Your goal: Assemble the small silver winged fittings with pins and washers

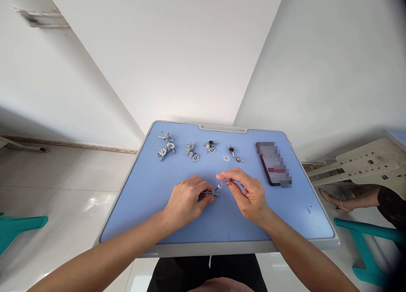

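Observation:
On the blue desk [142, 203], my left hand [189, 199] pinches a small metal valve-like fitting [207, 193] between thumb and fingers. My right hand [249, 193] grips a small screwdriver [223, 183] by its clear handle, and the thin shaft slants down to the right end of the fitting. Whether the tip sits in a screw is too small to tell. Beyond my hands lie similar metal fittings [165, 150] at the left, a fitting with small loose parts [190, 149], another with a black centre [211, 144], and one [231, 150] near a flat oval plate [226, 158] and a small levered piece [239, 159].
A phone [273, 165] lies on the desk to the right of my right hand. White walls [177, 55] stand behind the desk. Teal stools [364, 245] are on the floor at both sides, and a person's leg and foot [352, 199] show at the right by a cream chair-like frame [371, 163].

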Tool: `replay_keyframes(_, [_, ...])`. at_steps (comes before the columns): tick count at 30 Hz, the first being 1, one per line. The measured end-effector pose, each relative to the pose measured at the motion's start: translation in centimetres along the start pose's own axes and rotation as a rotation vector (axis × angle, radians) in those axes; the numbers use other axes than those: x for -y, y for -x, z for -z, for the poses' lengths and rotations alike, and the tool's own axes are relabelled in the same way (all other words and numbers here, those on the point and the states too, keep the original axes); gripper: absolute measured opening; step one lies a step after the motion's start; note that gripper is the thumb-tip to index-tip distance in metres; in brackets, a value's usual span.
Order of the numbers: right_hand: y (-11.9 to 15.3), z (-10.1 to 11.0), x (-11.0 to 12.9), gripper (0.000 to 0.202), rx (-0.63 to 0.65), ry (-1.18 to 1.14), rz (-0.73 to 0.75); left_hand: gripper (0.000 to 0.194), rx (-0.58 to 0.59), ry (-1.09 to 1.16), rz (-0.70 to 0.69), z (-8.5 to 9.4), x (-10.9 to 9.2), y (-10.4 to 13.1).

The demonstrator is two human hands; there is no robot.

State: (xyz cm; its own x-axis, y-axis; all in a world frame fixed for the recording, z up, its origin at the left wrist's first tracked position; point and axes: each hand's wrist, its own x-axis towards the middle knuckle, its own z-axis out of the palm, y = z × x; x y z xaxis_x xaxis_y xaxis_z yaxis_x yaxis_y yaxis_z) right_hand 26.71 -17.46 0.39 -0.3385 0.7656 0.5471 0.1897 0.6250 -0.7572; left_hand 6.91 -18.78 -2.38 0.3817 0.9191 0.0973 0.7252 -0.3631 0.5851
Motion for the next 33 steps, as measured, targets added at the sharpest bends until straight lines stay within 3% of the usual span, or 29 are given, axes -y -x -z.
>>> replay_keyframes(15, [0.19, -0.23, -0.2, 0.026, -0.004, -0.027, 0.108, 0.014, -0.04, -0.007, -0.043, -0.34, 0.17, 0.77])
replay_keyframes(24, [0.18, -0.13, -0.02, 0.032, -0.03, 0.006, 0.135, 0.017, -0.087, -0.022, -0.099, -0.7, 0.64, 0.73])
replay_keyframes(33, [0.6, 0.26, 0.04, 0.028, -0.14, -0.04, 0.087, 0.014, -0.095, 0.19, -0.027, 0.01, 0.78, 0.47])
